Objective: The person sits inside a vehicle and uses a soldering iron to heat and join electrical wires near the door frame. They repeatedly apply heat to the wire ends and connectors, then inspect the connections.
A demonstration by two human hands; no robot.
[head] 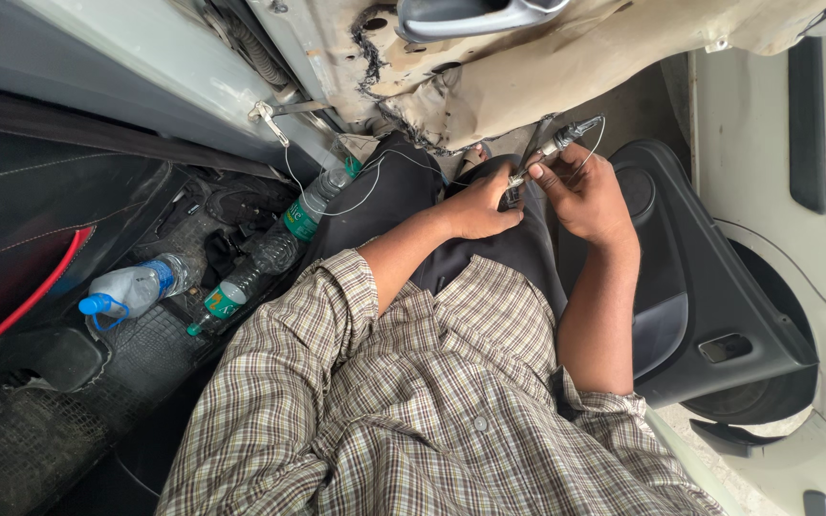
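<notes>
The right hand (587, 196) pinches a slim metal cable fitting (566, 137) between thumb and fingertips, its tip angled up toward the stripped door (528, 67). The left hand (478, 205) is closed around the fitting's lower end just beside it, knuckles up over the lap; what exactly it grips is partly hidden, probably the cable's sleeve. A thin wire (336, 205) runs from the hands in a loose loop to a clip (265, 112) on the car body.

To work this well, the left hand should anchor the lower end steady while the right makes the fine moves, keeping the wire slack rather than taut. Both forearms reach forward, elbows bent, wrists close together above the knees. Left of them, three plastic bottles (131, 287) lie on the rubber floor mat (145, 354); a door trim panel (700, 287) leans at right.
</notes>
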